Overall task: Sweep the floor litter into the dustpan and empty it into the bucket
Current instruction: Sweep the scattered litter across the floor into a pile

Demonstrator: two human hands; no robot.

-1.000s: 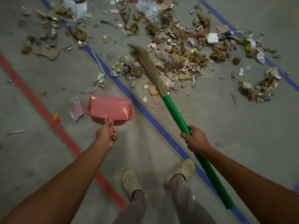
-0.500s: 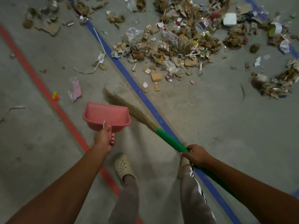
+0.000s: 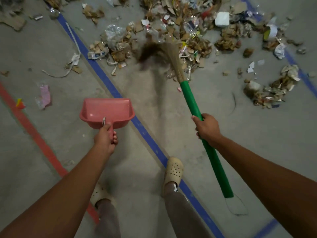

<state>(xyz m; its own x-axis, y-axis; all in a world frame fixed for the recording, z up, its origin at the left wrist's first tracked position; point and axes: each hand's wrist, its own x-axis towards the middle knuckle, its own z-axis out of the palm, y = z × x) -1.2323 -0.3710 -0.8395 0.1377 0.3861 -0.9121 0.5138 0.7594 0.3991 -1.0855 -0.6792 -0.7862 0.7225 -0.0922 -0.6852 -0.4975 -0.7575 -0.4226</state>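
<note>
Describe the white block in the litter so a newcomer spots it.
Start at the litter pile beyond the broom. Beyond the bristles, to the right, lies the white block. It alone is smooth, boxy and plain white among torn brown cardboard scraps.

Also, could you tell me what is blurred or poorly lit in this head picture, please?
Head view: the broom is smeared by motion blur at its bristle tip, while the dustpan, left hand and right hand are sharp. Head view: light is dim and soft, with no hard shadows.
</note>
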